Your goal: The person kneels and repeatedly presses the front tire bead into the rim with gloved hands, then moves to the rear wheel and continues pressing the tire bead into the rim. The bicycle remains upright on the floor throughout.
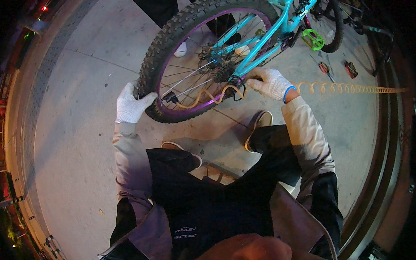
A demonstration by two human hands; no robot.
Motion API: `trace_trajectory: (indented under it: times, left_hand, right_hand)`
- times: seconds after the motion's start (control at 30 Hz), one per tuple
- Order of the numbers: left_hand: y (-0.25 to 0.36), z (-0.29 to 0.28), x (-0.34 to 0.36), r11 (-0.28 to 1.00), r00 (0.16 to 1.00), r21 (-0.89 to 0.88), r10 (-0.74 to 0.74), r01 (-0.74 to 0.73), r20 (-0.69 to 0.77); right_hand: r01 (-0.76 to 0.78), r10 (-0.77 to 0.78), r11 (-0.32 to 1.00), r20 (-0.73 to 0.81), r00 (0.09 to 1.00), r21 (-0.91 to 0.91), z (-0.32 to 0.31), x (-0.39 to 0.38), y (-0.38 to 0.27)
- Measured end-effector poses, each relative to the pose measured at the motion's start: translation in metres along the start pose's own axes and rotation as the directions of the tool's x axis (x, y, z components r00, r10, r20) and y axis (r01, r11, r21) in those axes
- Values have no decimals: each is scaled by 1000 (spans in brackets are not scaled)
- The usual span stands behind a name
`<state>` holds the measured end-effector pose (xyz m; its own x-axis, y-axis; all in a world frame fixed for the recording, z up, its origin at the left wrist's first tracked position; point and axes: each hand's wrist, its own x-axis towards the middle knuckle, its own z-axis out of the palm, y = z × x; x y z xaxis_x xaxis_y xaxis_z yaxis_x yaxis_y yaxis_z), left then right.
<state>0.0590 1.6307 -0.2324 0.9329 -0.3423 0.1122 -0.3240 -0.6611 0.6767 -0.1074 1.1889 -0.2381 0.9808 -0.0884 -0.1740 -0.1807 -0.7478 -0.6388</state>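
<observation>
A bicycle wheel with a knobby black tire (151, 58) and a purple rim stands tilted in front of me, joined to a turquoise bicycle frame (254, 52). My left hand (129, 107), in a white glove, is closed round the tire's near left side, thumb on the sidewall. A black air chuck (171, 97) sits at the rim beside that thumb. From it a tan coiled air hose (201, 99) runs right, past the rear derailleur (240, 81). My gloved right hand (270, 83) is closed on the hose near the derailleur; its fingertips are partly hidden.
The hose stretches on to the far right. A green pedal (312, 39) sticks out from the frame. Two red-handled tools, one like pliers (324, 68) and another (351, 69), lie on the concrete. Behind the wheel stands another person's dark trouser leg (151, 4). Steps (378, 156) edge the right side.
</observation>
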Motion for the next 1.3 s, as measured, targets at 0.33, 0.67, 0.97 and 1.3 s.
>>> trace_trajectory:
  times: [0.33,0.67,0.97,1.3]
  left_hand:
    - [-1,0,-2,998,1000,-57,10,-10,9]
    - [-1,1,-2,993,1000,-121,-11,13,13]
    - [6,-2,-3,1000,1000,1,-7,7,17]
    - [0,2,-3,992,999,-124,24,-26,-23]
  right_hand:
    - [31,-31,999,-3,1000,-36,4,4,8]
    - [-20,20,1000,10,1000,-13,1,1,-1]
    - [-6,6,1000,1,1000,-24,0,-1,-3]
    - [56,-56,998,-10,998,-19,3,3,5]
